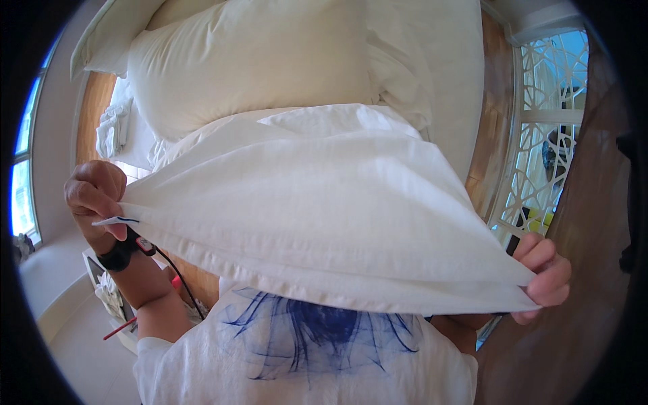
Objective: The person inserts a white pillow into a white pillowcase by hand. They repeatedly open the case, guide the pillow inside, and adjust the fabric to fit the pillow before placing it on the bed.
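A white pillowcase (317, 209) is stretched wide in front of my chest, its hemmed near edge pulled almost straight. Its far part reaches over the bed and lies in loose folds. My left hand (98, 196) pinches one corner, where a small white label with a dark line sticks out beside the fingers. At the opposite corner my right hand (543, 277) grips the fabric between thumb and bent fingers. Just beyond the cloth, a plump cream-white pillow (250, 61) rests on the bed (455, 88). Whatever lies under the cloth is hidden.
Folded white cloths (113, 128) lie left of the pillow. A white lattice screen (540, 135) stands on the right by the wooden floor (496, 108). At lower left is an open container (108, 290) with items. A black cable (179, 277) hangs from my left wrist.
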Available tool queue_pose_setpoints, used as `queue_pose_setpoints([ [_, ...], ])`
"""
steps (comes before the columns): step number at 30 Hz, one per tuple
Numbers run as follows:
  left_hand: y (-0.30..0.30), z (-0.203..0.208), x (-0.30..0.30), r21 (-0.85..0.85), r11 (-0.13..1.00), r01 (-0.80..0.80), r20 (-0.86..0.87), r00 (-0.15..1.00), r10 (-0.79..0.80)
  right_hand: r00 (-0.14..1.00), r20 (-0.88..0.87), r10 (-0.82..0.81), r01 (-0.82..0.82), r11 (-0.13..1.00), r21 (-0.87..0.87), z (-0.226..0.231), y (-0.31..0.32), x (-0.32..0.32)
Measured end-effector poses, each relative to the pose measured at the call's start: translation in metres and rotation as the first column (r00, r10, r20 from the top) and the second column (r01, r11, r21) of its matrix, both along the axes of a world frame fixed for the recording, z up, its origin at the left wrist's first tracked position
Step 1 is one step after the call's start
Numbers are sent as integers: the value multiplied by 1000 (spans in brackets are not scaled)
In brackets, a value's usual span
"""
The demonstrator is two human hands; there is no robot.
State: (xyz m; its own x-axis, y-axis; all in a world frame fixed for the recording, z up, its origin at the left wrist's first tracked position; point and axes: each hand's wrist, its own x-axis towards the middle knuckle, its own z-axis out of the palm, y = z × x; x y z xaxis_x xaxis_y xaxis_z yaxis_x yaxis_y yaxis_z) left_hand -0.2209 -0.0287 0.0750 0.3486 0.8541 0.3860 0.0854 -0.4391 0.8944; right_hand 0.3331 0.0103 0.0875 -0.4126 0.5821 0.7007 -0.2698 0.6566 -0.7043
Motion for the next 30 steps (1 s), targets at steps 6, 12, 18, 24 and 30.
queue_pose_setpoints([
  [6, -3, 7, 15, -35, 989, -145, -217, 967, 134, 992, 2, 123, -123, 989, -79, 1, 10, 6],
  [12, -6, -10, 19, -83, 941, -329, -142, 938, 315, 855, 423, -301, 228, 950, 215, 5, 1, -15],
  [18, 2, -27, 12, -113, 931, -346, -166, 931, 326, 690, 598, -408, 230, 907, 353, 12, -4, -17],
  [24, 6, -36, 13, -223, 938, -266, -106, 963, 248, 936, 349, -43, 58, 998, -33, 2, 1, -15],
  [30, 8, -25, 16, -154, 942, -298, -234, 937, 258, 658, 659, -365, 307, 929, 208, 7, 0, -17],
])
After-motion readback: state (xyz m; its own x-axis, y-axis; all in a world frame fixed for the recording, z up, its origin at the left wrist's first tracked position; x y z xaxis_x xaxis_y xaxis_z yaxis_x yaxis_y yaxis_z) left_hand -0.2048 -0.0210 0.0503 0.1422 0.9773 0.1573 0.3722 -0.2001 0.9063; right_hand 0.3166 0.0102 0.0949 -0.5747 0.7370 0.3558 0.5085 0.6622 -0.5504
